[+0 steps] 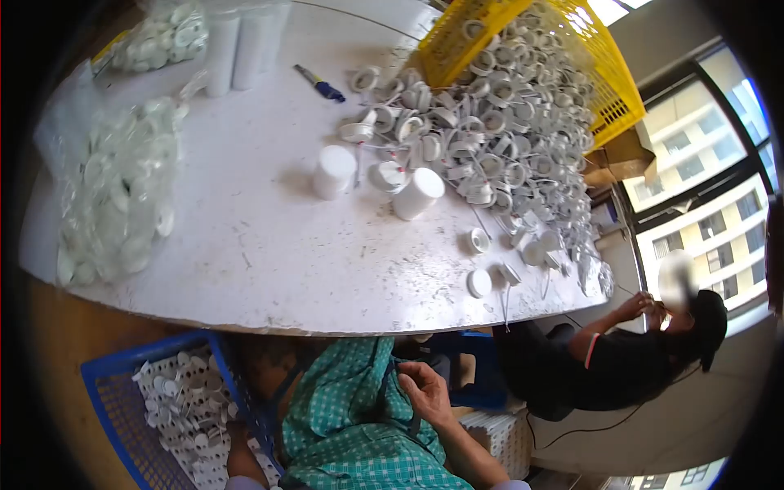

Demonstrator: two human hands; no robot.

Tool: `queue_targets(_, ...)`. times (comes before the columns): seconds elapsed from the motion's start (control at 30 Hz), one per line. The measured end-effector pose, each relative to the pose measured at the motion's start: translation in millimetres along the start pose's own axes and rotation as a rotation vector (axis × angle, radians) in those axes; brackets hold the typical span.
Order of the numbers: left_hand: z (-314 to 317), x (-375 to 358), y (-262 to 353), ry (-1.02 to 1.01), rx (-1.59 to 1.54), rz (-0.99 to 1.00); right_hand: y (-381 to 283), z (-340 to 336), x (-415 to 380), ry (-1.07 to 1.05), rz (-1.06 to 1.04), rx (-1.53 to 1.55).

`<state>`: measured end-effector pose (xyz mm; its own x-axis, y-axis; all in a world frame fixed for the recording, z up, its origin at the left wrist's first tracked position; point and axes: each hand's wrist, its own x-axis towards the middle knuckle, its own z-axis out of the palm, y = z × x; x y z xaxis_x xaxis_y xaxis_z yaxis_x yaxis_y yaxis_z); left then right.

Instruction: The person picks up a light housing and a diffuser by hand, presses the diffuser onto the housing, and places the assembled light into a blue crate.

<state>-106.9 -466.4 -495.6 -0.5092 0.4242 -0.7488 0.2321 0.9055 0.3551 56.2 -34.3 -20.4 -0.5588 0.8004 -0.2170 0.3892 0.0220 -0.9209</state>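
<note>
My left hand [236, 431] reaches down into a blue basket [151, 353] at the lower left, among loose white plastic parts [184, 392]. Its fingers are in shadow and hard to see among the parts. Over my lap, my right hand [426, 394] rests by a dark strap [385, 384] on a green checked apron [343, 400]. The thumb and fingers of that hand are bent toward each other; whether something is between them cannot be made out.
White ring-shaped parts with wires [498, 122] spill from a yellow basket [608, 73] across the table [245, 245]. Two white cylinders [335, 171], a blue pen [320, 83] and bags of white parts [122, 188] are also there. A person in black [629, 363] sits at the right.
</note>
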Motion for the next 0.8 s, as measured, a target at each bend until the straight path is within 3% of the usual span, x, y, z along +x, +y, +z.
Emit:
queue_targets(0.03, -2.9, -14.5, -31.8, -0.052, 0.179, 0.044, 3.2, -7.6, 1.3, 0.033, 0.023, -0.029)
queue_targets(0.1, -66.5, 39.3, 45.7, -0.138, 0.525, 0.094, -1.4, -21.7, 7.2, 0.115, -0.006, -0.035)
queue_targets(0.13, -57.2, 11.5, 3.8, -0.176, 0.696, 0.106, -2.9, -29.2, 11.2, 0.169, -0.033, -0.042)
queue_targets(0.17, -68.8, 11.6, 12.0, -0.214, 0.867, 0.114, 7.0, -40.9, 19.8, 0.209, -0.092, -0.025)
queue_targets(0.2, -73.8, 13.6, 15.3, -0.204, 0.877, 0.114, -4.2, -50.4, 26.6, 0.293, -0.096, -0.048)
queue_targets(0.27, -87.6, 22.4, 25.8, -0.149, 0.773, -0.111, -6.9, -77.5, 44.0, 0.479, -0.163, -0.086)
queue_targets(0.33, -110.3, 20.1, 41.0, -0.240, 0.855, -0.024, -0.3, -115.5, 64.5, 0.686, -0.266, -0.341)
queue_targets(0.4, -117.5, 2.8, 57.4, 0.416, -0.841, -0.383, 9.2, -153.0, 84.2, 0.833, -0.203, -0.518)
queue_targets(0.43, -130.8, -14.3, 74.3, 0.426, -0.835, -0.373, 19.8, -170.2, 93.8, 0.841, -0.204, -0.504)
queue_targets(0.5, -172.9, -62.0, 128.7, 0.454, -0.773, -0.234, 38.9, -194.7, 112.3, 0.918, -0.194, -0.799)
queue_targets(0.6, -204.7, -111.0, 204.7, 0.443, -0.974, -0.090, 29.2, -202.8, 129.8, 0.831, -0.029, -0.715)
queue_targets(0.63, -225.4, -140.4, 256.2, 0.405, -0.919, -0.050, 23.5, -205.7, 134.1, 0.798, -0.002, -0.724)
queue_targets(0.77, -252.3, -187.6, 393.3, 0.064, -0.827, 0.388, 53.9, -221.1, 146.1, 0.817, -0.105, -0.693)
queue_targets(0.8, -254.1, -193.3, 426.4, -0.056, -0.836, 0.490, 52.3, -219.8, 142.3, 0.840, -0.111, -0.469)
